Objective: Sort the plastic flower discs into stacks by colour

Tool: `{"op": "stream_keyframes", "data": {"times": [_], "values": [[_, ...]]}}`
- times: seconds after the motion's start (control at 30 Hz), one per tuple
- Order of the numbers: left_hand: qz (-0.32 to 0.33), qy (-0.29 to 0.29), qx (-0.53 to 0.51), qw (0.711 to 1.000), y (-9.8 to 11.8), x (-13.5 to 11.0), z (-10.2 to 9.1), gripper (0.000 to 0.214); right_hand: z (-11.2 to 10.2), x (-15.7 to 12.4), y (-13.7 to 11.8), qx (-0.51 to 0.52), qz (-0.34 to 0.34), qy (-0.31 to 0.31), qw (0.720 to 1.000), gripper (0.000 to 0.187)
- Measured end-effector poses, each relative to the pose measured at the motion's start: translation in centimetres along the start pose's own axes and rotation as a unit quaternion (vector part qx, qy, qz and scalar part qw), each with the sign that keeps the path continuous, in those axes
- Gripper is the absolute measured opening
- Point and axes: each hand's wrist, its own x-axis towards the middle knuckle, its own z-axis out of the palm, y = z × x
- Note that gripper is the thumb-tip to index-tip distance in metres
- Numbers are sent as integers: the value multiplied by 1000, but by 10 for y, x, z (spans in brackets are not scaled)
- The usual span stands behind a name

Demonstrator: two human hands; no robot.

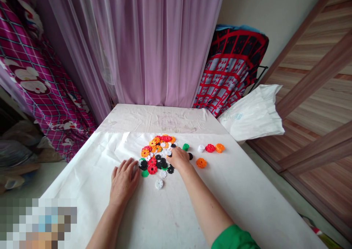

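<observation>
A loose pile of notched plastic discs, red, orange, white, black and green, lies on the white-covered table. My left hand [125, 177] rests palm down at the pile's left edge, fingers stretched out beside a black disc [143, 164]. Over the right side of the pile is my right hand [179, 158], its fingers bent down among white and black discs; what they grip is hidden. A red disc [152, 168] and an orange disc [145, 152] lie between the hands. Nearer to me is a white disc [159, 184].
Right of the pile sit a green piece [186, 147], a white piece [201, 148], a red piece [210, 148] and two orange pieces [201, 163]. A white bag [253, 113] hangs at the table's right edge. Purple curtains [162, 47] stand behind the table [220, 197].
</observation>
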Motion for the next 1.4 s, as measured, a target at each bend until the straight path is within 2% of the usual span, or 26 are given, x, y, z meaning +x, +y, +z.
{"op": "stream_keyframes", "data": {"times": [0.17, 0.27, 0.4, 0.53, 0.63, 0.73, 0.9, 1.0, 1.23, 1.4], "values": [[1, 3, -1, 1000, -2, 0, 3, 41, -4, 4, -2, 16, 21, -32, 999, 47], [0, 0, -2, 1000, -3, 0, 4, 42, 0, 4, 1, 25, 24, -25, 999, 48], [-1, 0, -6, 1000, -2, 0, 4, 40, 7, 7, 8, 45, -17, 12, 999, 39], [0, 1, -7, 1000, -2, 0, 3, 40, 0, 8, 19, 67, -30, 38, 997, 24], [3, 13, -10, 1000, -2, 0, 3, 39, -12, 4, 37, 96, -23, 70, 993, 25], [4, 16, -12, 1000, -3, 0, 4, 39, -21, -1, 70, 177, 2, 105, 979, 22], [7, 20, -5, 1000, -4, 1, 5, 39, -22, -9, 139, 354, 81, 117, 924, 15], [14, 19, 5, 1000, -6, 2, 6, 40, -20, -15, 163, 412, 104, 107, 899, 10], [17, 8, 19, 1000, -7, 3, 4, 45, -9, -26, 167, 466, 121, 80, 873, 3], [17, 3, 13, 1000, -8, 4, 4, 43, 0, -22, 170, 453, 136, 81, 877, 5]]}}
